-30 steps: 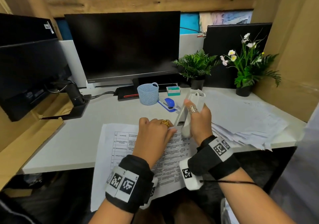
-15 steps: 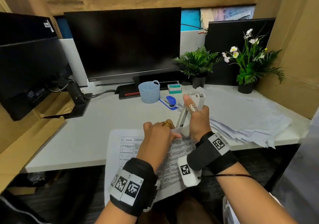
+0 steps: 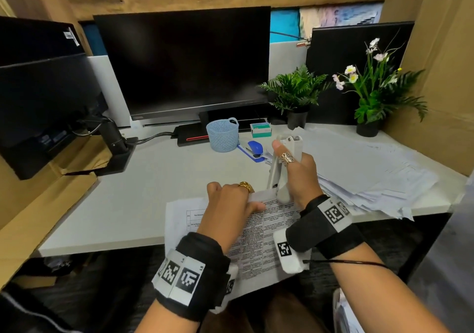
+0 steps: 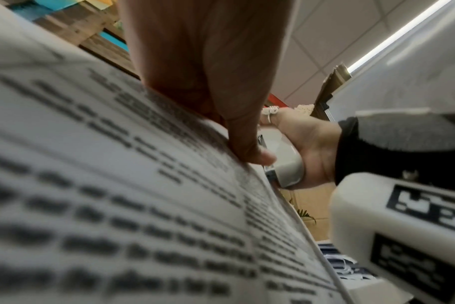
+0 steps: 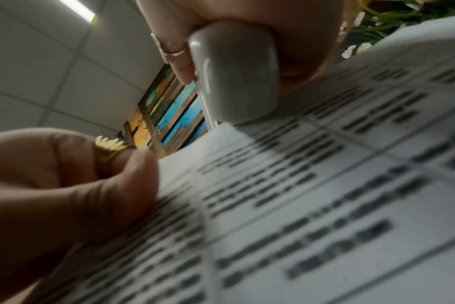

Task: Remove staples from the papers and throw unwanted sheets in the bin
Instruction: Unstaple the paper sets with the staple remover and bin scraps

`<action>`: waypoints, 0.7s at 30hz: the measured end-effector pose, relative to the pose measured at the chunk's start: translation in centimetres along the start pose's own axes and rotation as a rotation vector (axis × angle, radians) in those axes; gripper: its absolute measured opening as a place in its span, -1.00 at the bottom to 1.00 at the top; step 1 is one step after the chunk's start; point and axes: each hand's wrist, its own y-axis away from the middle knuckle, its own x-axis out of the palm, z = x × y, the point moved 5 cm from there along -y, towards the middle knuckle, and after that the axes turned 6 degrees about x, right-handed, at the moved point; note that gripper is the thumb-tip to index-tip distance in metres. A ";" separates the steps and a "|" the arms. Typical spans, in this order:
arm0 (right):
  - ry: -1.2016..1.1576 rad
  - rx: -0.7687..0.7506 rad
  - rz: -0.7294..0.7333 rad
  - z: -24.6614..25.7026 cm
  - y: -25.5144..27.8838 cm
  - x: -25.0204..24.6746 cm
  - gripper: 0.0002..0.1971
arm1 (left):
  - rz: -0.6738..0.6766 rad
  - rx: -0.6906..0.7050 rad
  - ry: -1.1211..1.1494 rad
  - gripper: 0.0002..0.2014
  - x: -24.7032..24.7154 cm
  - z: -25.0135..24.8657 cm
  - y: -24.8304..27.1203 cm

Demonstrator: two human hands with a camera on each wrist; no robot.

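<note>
A stapled set of printed sheets (image 3: 259, 232) hangs over the desk's front edge. My left hand (image 3: 230, 201) pinches its top edge, thumb (image 4: 247, 148) on the printed face. My right hand (image 3: 300, 176) grips a white stapler (image 3: 279, 168) nearly upright, thumb along its upper part. The stapler's lower end (image 5: 234, 72) meets the top right corner of the sheets (image 5: 325, 185), just beside my left hand (image 5: 65, 185). The staple itself is hidden under that end. No bin is in view.
A loose pile of papers (image 3: 372, 173) covers the desk's right side. Behind my hands stand a blue mesh basket (image 3: 221, 135), a blue stapler (image 3: 255, 148) and a small staple box (image 3: 260, 129). A monitor (image 3: 184, 63) and two potted plants (image 3: 295, 91) line the back.
My left hand has closed over the top edge of the sheets and drawn them slightly toward me. The right hand keeps the stapler at the same corner.
</note>
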 end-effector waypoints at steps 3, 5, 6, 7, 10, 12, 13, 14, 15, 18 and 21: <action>0.014 -0.073 -0.011 0.2 0.4 0.0 -0.77 | 0.046 -0.035 0.058 -0.64 0.4 -0.7 -0.3; 0.000 -0.092 -0.020 0.1 0.6 0.2 -0.76 | 0.089 -0.092 0.077 -0.67 0.7 -1.0 -0.8; -0.001 -0.104 -0.023 0.1 0.6 0.3 -0.75 | 0.122 -0.134 0.093 -0.65 0.9 -1.1 -1.1; 0.004 -0.118 -0.027 0.1 0.6 0.5 -0.76 | 0.174 -0.181 0.112 -0.62 1.0 -1.1 -1.4; -0.002 -0.134 -0.023 0.0 0.6 0.7 -0.80 | 0.338 -0.309 0.118 -0.52 1.4 -1.0 -2.2; -0.025 -0.119 -0.012 -0.3 0.6 0.9 -0.84 | 0.337 -0.317 0.103 -0.58 1.5 -0.9 -2.2; -0.038 -0.116 -0.007 -0.5 0.5 1.0 -0.86 | 0.315 -0.312 0.106 -0.60 1.5 -0.7 -2.2; -0.043 -0.119 -0.005 -0.6 0.6 1.0 -0.85 | 0.301 -0.309 0.117 -0.60 1.7 -0.5 -2.1; -0.042 -0.124 0.001 -0.7 0.7 1.1 -0.83 | 0.295 -0.311 0.129 -0.58 1.8 -0.3 -2.0; -0.058 -0.107 0.014 -1.0 1.0 1.3 -0.79 | 0.262 -0.306 0.116 -0.52 2.1 0.1 -1.8; -0.087 -0.082 0.035 -0.9 0.7 1.8 -0.83 | 0.228 -0.294 0.109 -0.60 2.3 0.3 -1.8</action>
